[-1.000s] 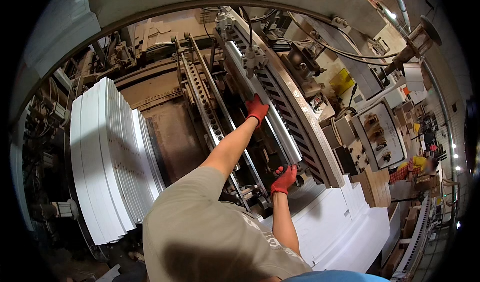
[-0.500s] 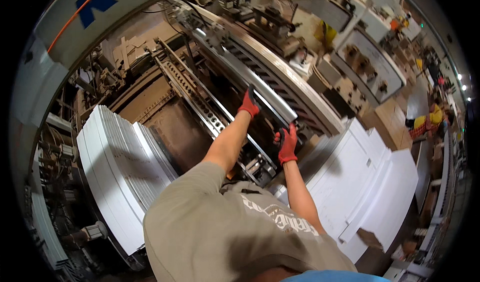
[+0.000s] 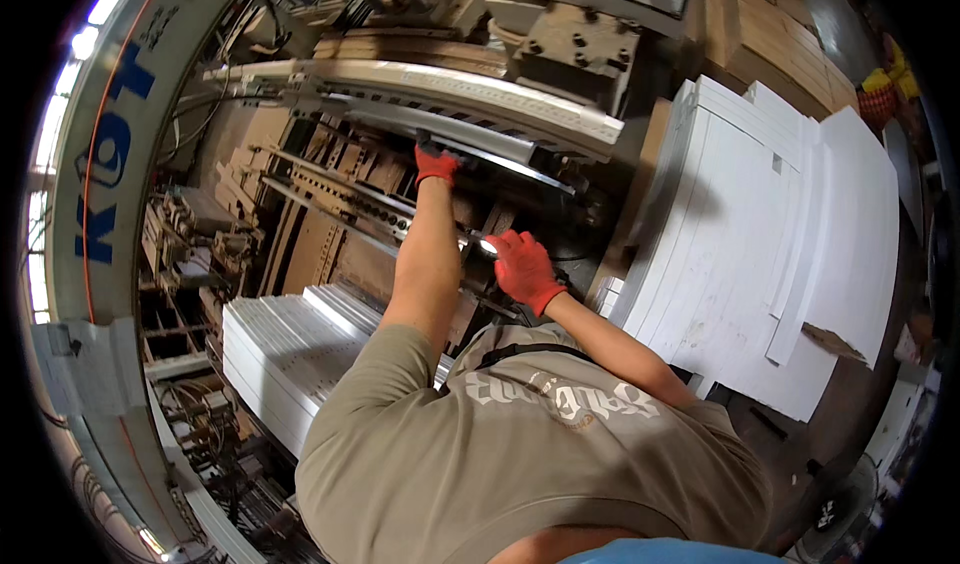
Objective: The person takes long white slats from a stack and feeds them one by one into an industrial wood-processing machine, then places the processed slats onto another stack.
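Note:
My left hand (image 3: 436, 164), in a red glove with dark fingertips, reaches over the machine to a long shiny metal bar (image 3: 520, 168). Its fingers stretch against the bar's near side, with the thumb apart. Closer to my body, my right hand (image 3: 526, 268) in a red glove has its fingers curled down by the end of a perforated metal rail (image 3: 385, 211). A small bright metal part shows at those fingertips; whatever lies under them is hidden. Between the bar and the rail runs a dark gap with machine parts.
On the right stands a tall stack of white sheets (image 3: 720, 254), with a torn brown piece (image 3: 835, 344) at its edge. More white sheets (image 3: 290, 339) lean in a row at the left. A grey machine arch (image 3: 105, 294) bounds the far left. Behind are brown cardboard stacks (image 3: 780, 44).
My right hand has left the shiny bar's end and come back to the perforated rail, its fingers now curled. My left hand stays at the bar. The whole view has turned.

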Available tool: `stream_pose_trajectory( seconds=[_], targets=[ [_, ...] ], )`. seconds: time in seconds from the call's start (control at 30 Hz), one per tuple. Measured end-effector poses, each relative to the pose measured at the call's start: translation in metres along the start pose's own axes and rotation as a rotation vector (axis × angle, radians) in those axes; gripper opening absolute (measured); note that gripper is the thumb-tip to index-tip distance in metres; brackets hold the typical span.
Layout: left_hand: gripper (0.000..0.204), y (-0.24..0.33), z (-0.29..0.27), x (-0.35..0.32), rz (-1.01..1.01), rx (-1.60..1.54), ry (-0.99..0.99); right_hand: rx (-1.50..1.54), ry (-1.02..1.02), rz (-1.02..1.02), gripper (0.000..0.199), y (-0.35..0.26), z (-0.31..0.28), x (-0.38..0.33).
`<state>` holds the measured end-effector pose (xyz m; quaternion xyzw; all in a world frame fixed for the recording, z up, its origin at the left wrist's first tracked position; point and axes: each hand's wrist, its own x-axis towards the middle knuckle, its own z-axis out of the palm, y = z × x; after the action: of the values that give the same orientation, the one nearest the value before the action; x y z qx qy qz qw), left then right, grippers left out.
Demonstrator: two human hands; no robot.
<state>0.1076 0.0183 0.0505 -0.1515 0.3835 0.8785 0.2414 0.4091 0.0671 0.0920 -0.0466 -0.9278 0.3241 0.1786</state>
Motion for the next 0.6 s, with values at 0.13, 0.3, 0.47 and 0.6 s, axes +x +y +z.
stream_pose_trajectory(
  seconds=[0.13, 0.3, 0.47, 0.6],
  targets=[
    [0.054, 0.012, -0.054, 0.037, -0.041, -0.081, -0.003, 0.074, -0.061, 0.042, 0.02, -0.015, -0.013, 0.006],
    [0.055, 0.017, -0.06, 0.048, -0.178, -0.029, -0.047, 0.031, 0.016, 0.01, 0.028, 0.004, 0.0, -0.006],
    [0.054, -0.006, -0.065, 0.055, 0.35, 0.567, -0.122, 0.054, 0.081, -0.006, 0.026, 0.004, 0.002, -0.007],
    [0.06, 0.012, -0.069, 0.069, 0.126, 0.245, -0.021, 0.091, 0.082, 0.01, 0.027, -0.004, 0.004, -0.009]
  ],
)
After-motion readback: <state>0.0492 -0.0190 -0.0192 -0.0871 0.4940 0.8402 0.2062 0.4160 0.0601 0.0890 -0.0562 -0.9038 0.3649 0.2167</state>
